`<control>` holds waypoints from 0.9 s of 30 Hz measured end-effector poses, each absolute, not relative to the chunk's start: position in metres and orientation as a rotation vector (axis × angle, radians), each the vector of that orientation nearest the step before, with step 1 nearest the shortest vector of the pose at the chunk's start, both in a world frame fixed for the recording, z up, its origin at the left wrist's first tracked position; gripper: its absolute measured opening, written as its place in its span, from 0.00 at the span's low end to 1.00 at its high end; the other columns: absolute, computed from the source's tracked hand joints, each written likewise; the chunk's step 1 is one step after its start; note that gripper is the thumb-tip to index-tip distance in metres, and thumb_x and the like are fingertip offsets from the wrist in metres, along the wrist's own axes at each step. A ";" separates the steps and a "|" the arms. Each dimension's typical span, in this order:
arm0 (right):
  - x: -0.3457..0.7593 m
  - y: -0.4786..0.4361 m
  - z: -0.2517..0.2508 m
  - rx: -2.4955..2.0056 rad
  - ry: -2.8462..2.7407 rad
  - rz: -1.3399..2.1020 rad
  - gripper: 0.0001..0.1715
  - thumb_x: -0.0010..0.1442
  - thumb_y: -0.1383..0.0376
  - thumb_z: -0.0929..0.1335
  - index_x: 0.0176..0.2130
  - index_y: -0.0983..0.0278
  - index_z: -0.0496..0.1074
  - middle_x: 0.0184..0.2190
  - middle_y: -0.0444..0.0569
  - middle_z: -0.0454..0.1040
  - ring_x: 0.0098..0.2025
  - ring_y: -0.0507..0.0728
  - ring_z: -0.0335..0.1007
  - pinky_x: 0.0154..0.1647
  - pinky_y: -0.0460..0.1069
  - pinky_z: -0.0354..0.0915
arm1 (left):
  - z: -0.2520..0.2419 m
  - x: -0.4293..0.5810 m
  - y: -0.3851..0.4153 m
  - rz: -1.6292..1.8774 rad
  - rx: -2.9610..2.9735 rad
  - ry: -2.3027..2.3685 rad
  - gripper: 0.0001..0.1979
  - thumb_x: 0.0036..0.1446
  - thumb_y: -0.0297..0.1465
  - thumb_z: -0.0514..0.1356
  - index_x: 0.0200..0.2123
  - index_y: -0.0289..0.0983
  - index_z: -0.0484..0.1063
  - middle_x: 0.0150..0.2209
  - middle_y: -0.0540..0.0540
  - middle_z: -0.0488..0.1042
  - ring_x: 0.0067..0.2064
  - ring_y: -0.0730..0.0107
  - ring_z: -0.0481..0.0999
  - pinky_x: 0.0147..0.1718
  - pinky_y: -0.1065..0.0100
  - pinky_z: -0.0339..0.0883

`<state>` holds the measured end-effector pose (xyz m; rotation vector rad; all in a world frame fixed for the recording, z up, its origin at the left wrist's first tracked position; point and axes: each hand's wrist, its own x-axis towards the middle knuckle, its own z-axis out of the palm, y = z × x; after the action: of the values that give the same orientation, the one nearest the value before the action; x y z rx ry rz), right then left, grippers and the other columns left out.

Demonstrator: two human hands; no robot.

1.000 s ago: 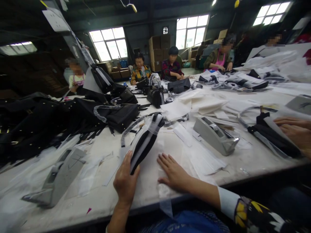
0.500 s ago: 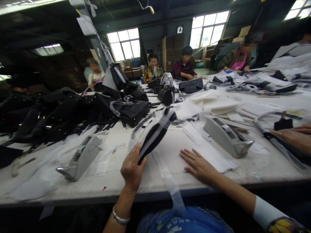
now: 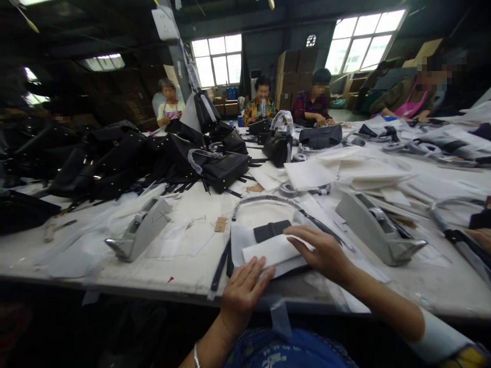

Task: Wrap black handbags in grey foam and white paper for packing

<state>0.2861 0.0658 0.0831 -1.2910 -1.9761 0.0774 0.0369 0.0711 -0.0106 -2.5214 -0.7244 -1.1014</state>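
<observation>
A black handbag [image 3: 229,266] lies flat on the table in front of me, largely covered by white wrapping. Its handle [image 3: 264,199], wrapped in clear film, arches away from me. A folded white sheet [image 3: 270,249] rests across the bag, below a dark flap [image 3: 272,231]. My left hand [image 3: 245,289] lies with outstretched fingers on the near left edge of the sheet. At the sheet's right end my right hand [image 3: 324,250] grips it between thumb and fingers. A strip of clear tape [image 3: 281,317] hangs at the table's front edge.
Grey tape dispensers stand on the left [image 3: 140,230] and right [image 3: 378,230]. Black bags [image 3: 115,153] are heaped at the back left, white sheets [image 3: 360,168] at the back right. Several co-workers sit around the table; a co-worker's hand [image 3: 481,237] is at the far right.
The handbag, earlier held up on edge by my left hand, now lies flat. My right hand has moved from the bare tabletop onto the white sheet. The view has shifted left.
</observation>
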 end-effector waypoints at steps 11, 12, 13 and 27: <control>0.220 0.248 0.040 -2.090 -2.032 0.718 0.19 0.64 0.55 0.69 0.45 0.67 0.74 0.46 0.53 0.76 0.48 0.60 0.74 0.51 0.59 0.69 | -0.006 0.037 0.053 -1.162 -2.500 -0.684 0.18 0.67 0.24 0.54 0.57 0.43 0.73 0.56 0.44 0.76 0.58 0.61 0.75 0.52 0.63 0.72; 0.216 0.255 0.035 -2.119 -2.004 0.760 0.18 0.65 0.56 0.68 0.48 0.66 0.73 0.49 0.53 0.75 0.49 0.59 0.73 0.51 0.59 0.69 | -0.006 0.038 0.053 -1.157 -2.502 -0.687 0.18 0.68 0.25 0.55 0.57 0.43 0.73 0.56 0.44 0.76 0.58 0.61 0.74 0.52 0.63 0.72; 0.212 0.261 0.032 -2.137 -1.975 0.813 0.18 0.66 0.57 0.68 0.50 0.65 0.72 0.50 0.52 0.73 0.49 0.59 0.73 0.50 0.59 0.70 | -0.006 0.038 0.053 -1.152 -2.504 -0.690 0.18 0.68 0.25 0.55 0.57 0.43 0.73 0.56 0.44 0.75 0.58 0.61 0.74 0.53 0.63 0.72; 0.221 0.249 0.068 -1.524 -1.536 1.275 0.12 0.59 0.63 0.74 0.39 0.68 0.72 0.33 0.51 0.81 0.32 0.52 0.77 0.33 0.46 0.73 | 0.000 0.041 0.051 -1.107 -2.568 -0.768 0.18 0.68 0.24 0.52 0.56 0.43 0.74 0.56 0.45 0.75 0.57 0.61 0.75 0.49 0.63 0.74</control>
<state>0.2208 0.2489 0.0675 -1.5242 -1.5362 1.2751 0.0410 0.0514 -0.0004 -2.5679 -0.7683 -1.1075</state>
